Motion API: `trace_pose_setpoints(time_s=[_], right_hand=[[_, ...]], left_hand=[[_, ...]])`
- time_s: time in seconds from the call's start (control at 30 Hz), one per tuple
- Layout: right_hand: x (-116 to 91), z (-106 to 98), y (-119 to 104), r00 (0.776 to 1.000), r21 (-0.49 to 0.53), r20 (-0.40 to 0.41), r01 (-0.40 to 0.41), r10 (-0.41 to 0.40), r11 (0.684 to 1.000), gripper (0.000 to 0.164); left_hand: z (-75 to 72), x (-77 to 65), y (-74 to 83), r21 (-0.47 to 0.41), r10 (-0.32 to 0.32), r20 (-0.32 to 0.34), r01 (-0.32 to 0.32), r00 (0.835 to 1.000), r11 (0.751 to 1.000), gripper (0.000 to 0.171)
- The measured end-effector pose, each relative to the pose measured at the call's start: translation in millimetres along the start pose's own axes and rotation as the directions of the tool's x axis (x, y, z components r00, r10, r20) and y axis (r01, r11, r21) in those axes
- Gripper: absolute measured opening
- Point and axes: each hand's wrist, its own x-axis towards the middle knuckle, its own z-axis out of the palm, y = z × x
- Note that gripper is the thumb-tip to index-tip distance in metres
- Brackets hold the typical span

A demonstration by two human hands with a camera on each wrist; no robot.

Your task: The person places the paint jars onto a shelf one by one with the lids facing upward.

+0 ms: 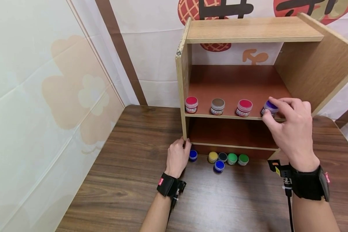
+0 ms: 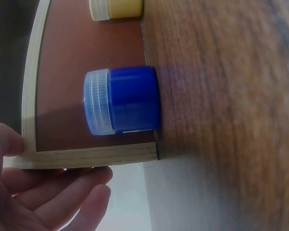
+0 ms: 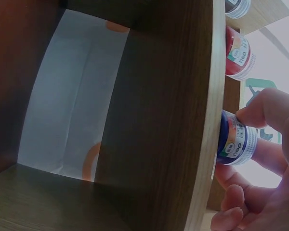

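My right hand (image 1: 294, 129) pinches a small purple-blue paint jar (image 1: 270, 107) between thumb and fingers, at the right front of the upper board of a wooden shelf (image 1: 255, 30). The right wrist view shows this jar (image 3: 237, 138) upright against the board's front edge, its label facing out. To its left on the same board stand a red jar (image 1: 244, 108), a brown jar (image 1: 217, 106) and another red jar (image 1: 191, 105). Low down, my left hand (image 1: 177, 156) grips the shelf's left side panel (image 2: 96, 156), thumb inside and fingers outside. Close by stands a blue jar (image 2: 127, 100).
On the wooden table (image 1: 124, 180), in front of the shelf's base, are a yellow jar (image 1: 213, 157), a black jar (image 1: 222, 157), two green jars (image 1: 232, 158) and a second blue jar (image 1: 219, 166). Printed cloth (image 1: 159, 64) hangs behind and at the left.
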Motion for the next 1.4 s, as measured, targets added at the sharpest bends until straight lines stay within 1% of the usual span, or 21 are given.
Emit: trace_pose_setpoints(time_s=[0.33,0.57,0.7,0.87,0.97,1.07,1.17,1.2,1.27,1.33,1.4], right_hand=[[0.2,3.6,2.7,1.0,0.003,-0.001,-0.016,0.016,1.0,0.034],[-0.2,2.2,2.3,1.0,0.003,-0.001,0.025,-0.025,1.0,0.037],[0.0,1.6,2.7,0.999,0.008,-0.015,0.048,-0.048,0.999,0.039],[-2.2,1.5,1.2,0.995,0.047,-0.088,0.054,-0.05,0.997,0.039],[-5.8,1.5,-5.1,0.987,0.097,-0.145,0.08,-0.066,0.992,0.037],[-12.3,6.0,-20.7,0.97,0.173,-0.221,0.145,-0.105,0.974,0.035],[-21.9,17.4,-36.6,0.943,0.236,-0.275,0.255,-0.188,0.937,0.036],[-25.7,21.9,-40.0,0.936,0.247,-0.272,0.291,-0.222,0.924,0.036],[-34.2,31.6,-42.7,0.929,0.256,-0.22,0.351,-0.299,0.901,0.036],[-43.5,40.9,-42.0,0.922,0.262,-0.135,0.386,-0.362,0.885,0.035],[-53.6,50.0,-40.1,0.921,0.269,-0.042,0.384,-0.388,0.883,0.034]], left_hand=[[0.1,0.0,-0.8,0.007,-0.004,-0.005,0.004,1.0,1.0,0.032],[1.4,0.1,-1.4,0.009,0.01,-0.009,-0.01,1.0,1.0,0.03],[2.1,-0.2,-1.5,0.014,0.013,-0.017,-0.013,1.0,1.0,0.03],[3.1,-0.4,-2.1,0.015,0.007,-0.015,-0.007,1.0,1.0,0.031],[2.8,-0.1,-2.0,0.009,0.008,-0.011,-0.008,1.0,1.0,0.031],[1.9,0.3,-1.5,0.008,0.008,-0.006,-0.008,1.0,1.0,0.032],[1.5,0.6,-1.7,0.013,0.009,-0.008,-0.009,1.0,1.0,0.031],[1.4,0.8,-1.6,0.014,0.007,-0.005,-0.007,1.0,1.0,0.032],[1.4,0.9,-1.5,0.011,0.004,-0.001,-0.004,1.0,1.0,0.032],[1.4,0.8,-1.1,0.006,0.0,0.003,0.0,1.0,1.0,0.032],[1.6,0.6,-0.2,0.0,-0.001,0.009,0.001,1.0,1.0,0.032]])
